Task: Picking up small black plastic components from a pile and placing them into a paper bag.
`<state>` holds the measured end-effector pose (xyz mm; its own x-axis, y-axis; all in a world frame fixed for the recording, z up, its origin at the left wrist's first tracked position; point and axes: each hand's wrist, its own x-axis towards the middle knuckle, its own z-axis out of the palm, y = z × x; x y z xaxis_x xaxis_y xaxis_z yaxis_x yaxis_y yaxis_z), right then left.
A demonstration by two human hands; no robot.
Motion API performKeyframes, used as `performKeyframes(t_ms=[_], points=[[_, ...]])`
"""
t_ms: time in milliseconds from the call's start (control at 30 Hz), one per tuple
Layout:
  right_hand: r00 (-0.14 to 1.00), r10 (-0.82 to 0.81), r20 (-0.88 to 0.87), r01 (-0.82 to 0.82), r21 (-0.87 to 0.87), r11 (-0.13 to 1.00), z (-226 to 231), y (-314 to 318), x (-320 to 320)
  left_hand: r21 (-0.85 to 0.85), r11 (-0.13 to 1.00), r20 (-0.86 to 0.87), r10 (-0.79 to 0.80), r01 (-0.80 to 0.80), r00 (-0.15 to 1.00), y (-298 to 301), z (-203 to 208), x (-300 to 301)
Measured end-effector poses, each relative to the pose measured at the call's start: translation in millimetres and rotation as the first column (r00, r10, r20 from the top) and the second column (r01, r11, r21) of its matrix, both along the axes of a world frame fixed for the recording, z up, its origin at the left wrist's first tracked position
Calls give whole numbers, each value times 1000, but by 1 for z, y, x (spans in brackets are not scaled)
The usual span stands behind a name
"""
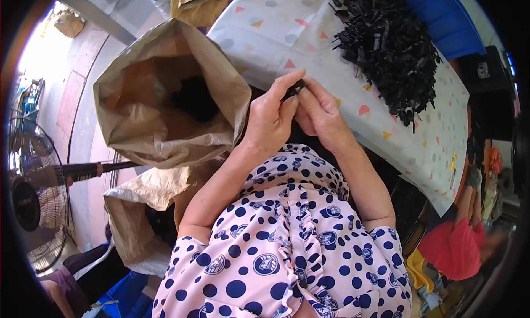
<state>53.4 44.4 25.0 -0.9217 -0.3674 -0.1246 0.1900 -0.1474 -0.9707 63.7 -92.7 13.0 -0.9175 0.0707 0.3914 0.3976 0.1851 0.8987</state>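
Observation:
My left hand [269,117] and my right hand [324,112] meet at the near edge of the table [276,31]. Pinched between the fingertips of both is a small black plastic part [295,90]; the fingers cover most of it, so its exact shape is hidden. On the patterned tablecloth, to the far right of my hands, lies a big heap of similar small black parts [389,53]. Just left of my left hand a brown woven sack [132,147] stands with its mouth wide, and black material [196,100] shows deep inside.
A second brown sack [124,218] stands nearer on the left, beside a black fan [33,196]. A blue plastic bin [447,20] sits behind the heap. At the right, another person's arm and red clothing [452,246] show; part of someone else [61,290] shows at lower left.

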Motion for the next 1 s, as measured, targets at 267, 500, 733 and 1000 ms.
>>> performKeyframes(t_ms=[267, 500, 733, 1000], points=[[998, -58, 39, 61, -106, 992, 3, 3, 7, 176, 980, 110, -116, 96, 987, 7, 6, 1], [996, -76, 42, 81, -118, 990, 2, 6, 7, 87, 991, 64, -112, 106, 992, 11, 8, -1], [994, -107, 29, 109, -82, 991, 3, 5, 9, -52, 998, 6, -37, 37, 999, 12, 10, -1], [991, -136, 18, 136, -1, 991, 3, 9, 4, -202, 979, -66, -1, -13, 998, 17, 9, -6]])
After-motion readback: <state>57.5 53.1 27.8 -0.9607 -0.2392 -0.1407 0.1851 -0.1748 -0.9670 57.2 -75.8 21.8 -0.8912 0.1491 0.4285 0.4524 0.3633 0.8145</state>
